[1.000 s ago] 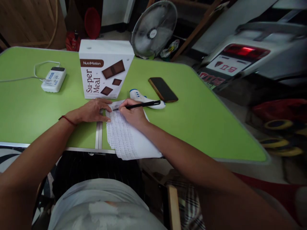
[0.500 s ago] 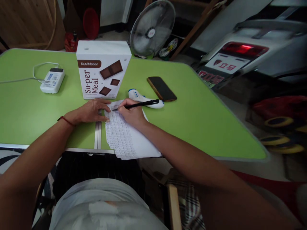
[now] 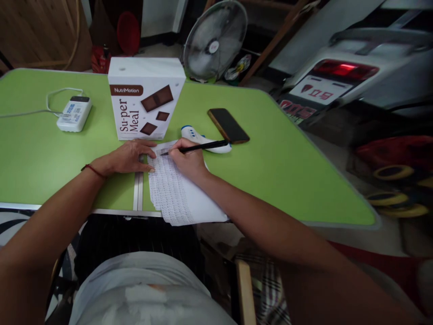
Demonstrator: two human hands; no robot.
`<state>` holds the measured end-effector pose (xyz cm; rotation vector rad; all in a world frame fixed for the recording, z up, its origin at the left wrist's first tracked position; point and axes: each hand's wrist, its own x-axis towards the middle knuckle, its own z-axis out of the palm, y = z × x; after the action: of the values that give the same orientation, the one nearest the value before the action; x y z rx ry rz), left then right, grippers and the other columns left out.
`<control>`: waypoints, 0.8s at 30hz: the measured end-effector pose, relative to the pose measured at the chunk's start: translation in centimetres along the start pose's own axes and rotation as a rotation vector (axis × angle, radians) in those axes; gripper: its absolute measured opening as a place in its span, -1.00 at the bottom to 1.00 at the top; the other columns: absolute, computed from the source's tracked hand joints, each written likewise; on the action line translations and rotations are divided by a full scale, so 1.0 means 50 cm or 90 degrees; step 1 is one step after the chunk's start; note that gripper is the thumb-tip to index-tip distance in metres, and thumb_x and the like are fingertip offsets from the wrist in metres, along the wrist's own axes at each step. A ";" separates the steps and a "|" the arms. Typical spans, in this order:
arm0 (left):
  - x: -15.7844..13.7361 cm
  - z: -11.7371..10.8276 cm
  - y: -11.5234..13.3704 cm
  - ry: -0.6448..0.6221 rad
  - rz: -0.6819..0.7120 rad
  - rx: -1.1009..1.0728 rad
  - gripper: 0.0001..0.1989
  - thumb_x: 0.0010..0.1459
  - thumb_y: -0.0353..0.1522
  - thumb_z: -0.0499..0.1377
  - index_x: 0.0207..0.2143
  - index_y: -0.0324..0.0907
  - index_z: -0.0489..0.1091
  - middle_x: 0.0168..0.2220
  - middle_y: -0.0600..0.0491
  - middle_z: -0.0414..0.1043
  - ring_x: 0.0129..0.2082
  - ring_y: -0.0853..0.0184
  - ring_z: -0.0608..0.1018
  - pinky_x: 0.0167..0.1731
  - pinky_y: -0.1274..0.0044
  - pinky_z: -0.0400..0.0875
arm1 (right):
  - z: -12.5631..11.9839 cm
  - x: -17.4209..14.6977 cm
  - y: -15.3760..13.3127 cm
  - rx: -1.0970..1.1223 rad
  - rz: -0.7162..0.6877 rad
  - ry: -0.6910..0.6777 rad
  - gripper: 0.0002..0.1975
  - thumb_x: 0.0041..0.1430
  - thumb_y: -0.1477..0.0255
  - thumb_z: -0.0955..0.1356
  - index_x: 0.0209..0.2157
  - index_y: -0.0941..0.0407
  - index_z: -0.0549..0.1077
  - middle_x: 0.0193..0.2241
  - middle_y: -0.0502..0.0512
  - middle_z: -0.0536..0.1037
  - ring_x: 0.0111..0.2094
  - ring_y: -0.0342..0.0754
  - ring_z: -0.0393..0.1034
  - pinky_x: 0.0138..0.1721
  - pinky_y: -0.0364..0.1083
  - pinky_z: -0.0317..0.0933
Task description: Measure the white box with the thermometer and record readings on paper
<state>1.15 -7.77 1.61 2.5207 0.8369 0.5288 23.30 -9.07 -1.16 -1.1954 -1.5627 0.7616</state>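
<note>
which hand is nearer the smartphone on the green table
Right. The right hand, holding a black pen, is left of the smartphone, toward the person; the left hand lies farther left, at the left edge of the handwritten paper.

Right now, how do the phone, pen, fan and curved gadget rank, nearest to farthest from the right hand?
From the right hand, head view:
1. Pen: in its grip.
2. Curved gadget: just beyond the hand.
3. Phone: farther right.
4. Fan: behind the table.
</note>
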 end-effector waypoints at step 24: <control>0.001 0.000 -0.002 0.009 0.029 -0.006 -0.69 0.12 -0.18 0.39 -0.14 -0.15 0.62 0.21 -0.16 0.46 0.21 0.05 0.51 0.23 0.26 0.39 | -0.002 -0.004 -0.009 0.021 0.002 -0.050 -0.81 -0.07 0.59 0.34 -0.62 0.05 0.31 -0.65 -0.13 0.32 -0.53 -0.14 0.21 -0.39 -0.06 0.19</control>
<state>1.14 -7.68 1.55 2.5361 0.7815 0.5637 23.24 -9.41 -0.80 -1.1556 -1.6060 0.8421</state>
